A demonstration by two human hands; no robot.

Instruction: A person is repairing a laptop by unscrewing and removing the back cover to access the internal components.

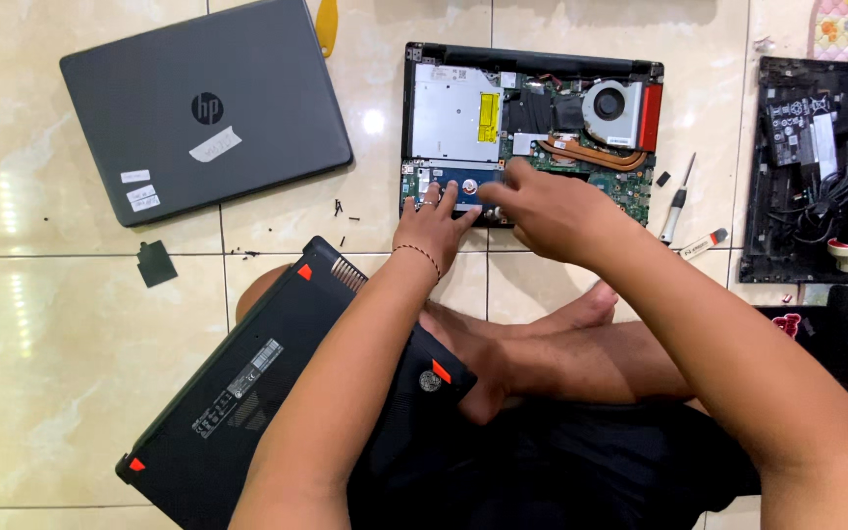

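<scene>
An opened laptop lies on the tiled floor ahead of me, its cover off, showing a silver optical drive, a green board, copper heat pipes and a fan. My left hand rests with fingers spread on the near edge, over a blue-labelled drive. My right hand lies just right of it, fingers pointing left onto the same spot and touching the left fingertips. Whether either hand grips a part is hidden. The black bottom cover with orange feet leans across my crossed legs.
A closed grey laptop lies at the far left. A small screwdriver and a marker sit right of the open laptop. Another dismantled black chassis with cables is at the right. Loose screws dot the floor.
</scene>
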